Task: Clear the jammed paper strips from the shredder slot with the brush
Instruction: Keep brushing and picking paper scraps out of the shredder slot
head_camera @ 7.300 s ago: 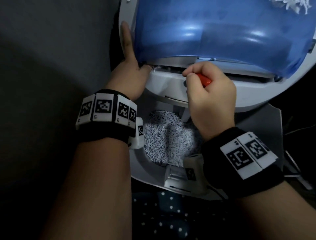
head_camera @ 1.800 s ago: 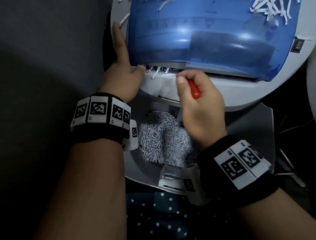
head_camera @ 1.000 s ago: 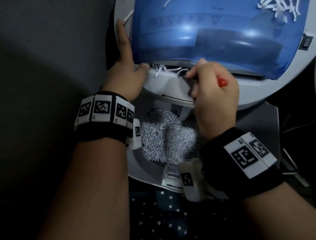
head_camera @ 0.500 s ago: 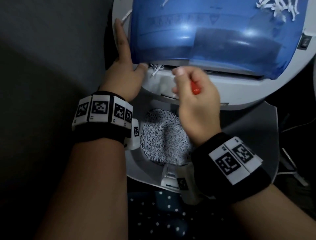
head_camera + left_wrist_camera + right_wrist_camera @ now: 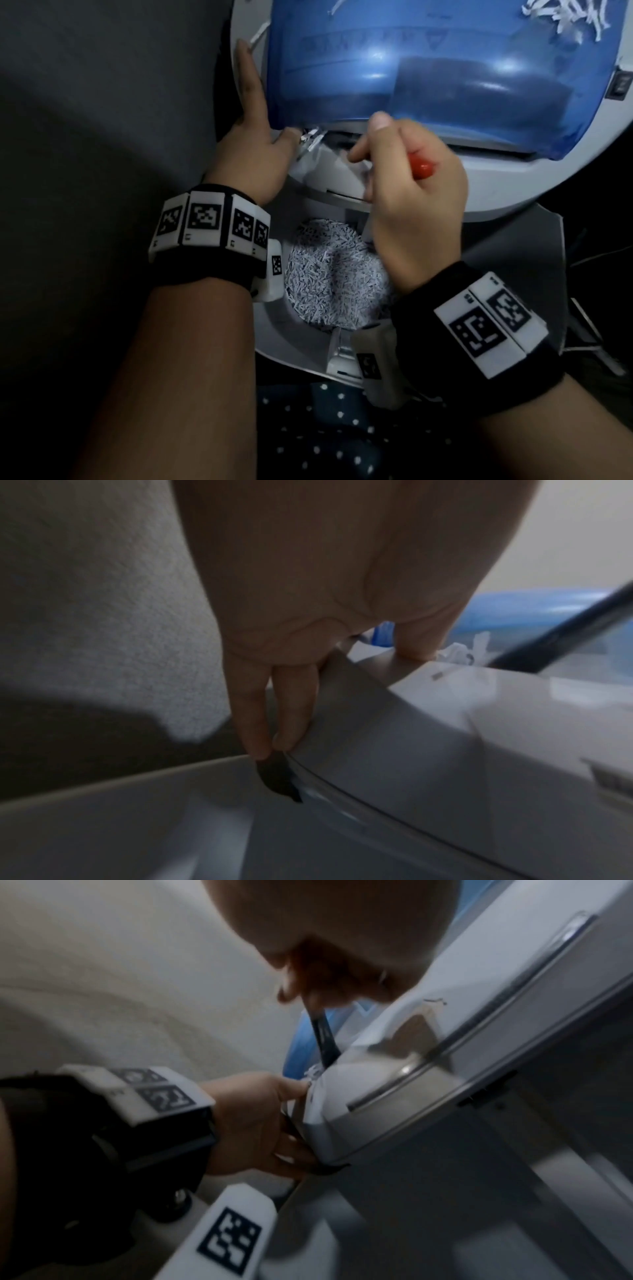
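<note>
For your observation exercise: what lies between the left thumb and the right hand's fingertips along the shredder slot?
In the head view, a tuft of jammed paper strips sticks out of the slot beside the left hand thumb; the right hand holds the brush there.

dim light throughout, with the head view falling to near black at its left side and corners while white glare spots sit on the blue cover (image 5: 428,68). both wrist views are soft and smeared by motion blur, the near hands out of focus, straight edges bowed by the wide lens.
</note>
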Tool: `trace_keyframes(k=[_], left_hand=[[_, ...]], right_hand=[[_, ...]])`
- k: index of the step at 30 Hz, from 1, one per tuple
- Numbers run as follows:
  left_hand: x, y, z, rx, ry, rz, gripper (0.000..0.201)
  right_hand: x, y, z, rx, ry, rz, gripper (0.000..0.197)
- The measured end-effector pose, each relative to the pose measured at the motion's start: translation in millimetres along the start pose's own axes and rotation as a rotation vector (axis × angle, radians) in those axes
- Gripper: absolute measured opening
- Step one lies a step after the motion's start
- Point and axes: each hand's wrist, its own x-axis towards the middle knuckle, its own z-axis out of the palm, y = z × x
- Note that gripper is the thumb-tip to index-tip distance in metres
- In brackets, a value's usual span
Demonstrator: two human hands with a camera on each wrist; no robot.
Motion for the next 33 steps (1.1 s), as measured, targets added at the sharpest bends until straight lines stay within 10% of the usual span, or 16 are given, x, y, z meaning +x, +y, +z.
trace_keyframes(k=[6, 11, 15, 21, 26, 33], left_hand=[[-0.2, -1.1, 0.4, -0.009, -0.003, 0.005, 0.091], [0.4, -1.1, -0.1, -0.024, 0.009, 0.0, 0.091], [-1.0, 0.2, -1.5, -0.024, 0.004, 0.005, 0.091], [-2.9, 4.5, -1.9, 0.012, 0.03, 0.006, 0.089], [-3.6, 4.4, -2.2, 0.001, 0.029, 0.011, 0.089], [-3.7, 4.5, -2.6, -0.009, 0.022, 0.001, 0.089]], right_hand=[[-3.3, 3.9, 0.1, -0.141, -0.202, -0.018, 0.026], [1.5, 0.9, -2.5, -0.098, -0.001, -0.059, 0.035], [-2.8, 1.6, 1.7, -0.143, -0.218, -0.04, 0.023], [2.3, 4.0, -5.3, -0.148, 0.037, -0.086, 0.034], [-4.5, 4.1, -0.6, -0.194, -0.228, -0.046, 0.019], [-0.5, -1.1, -5.5, -0.238, -0.027, -0.189, 0.03]])
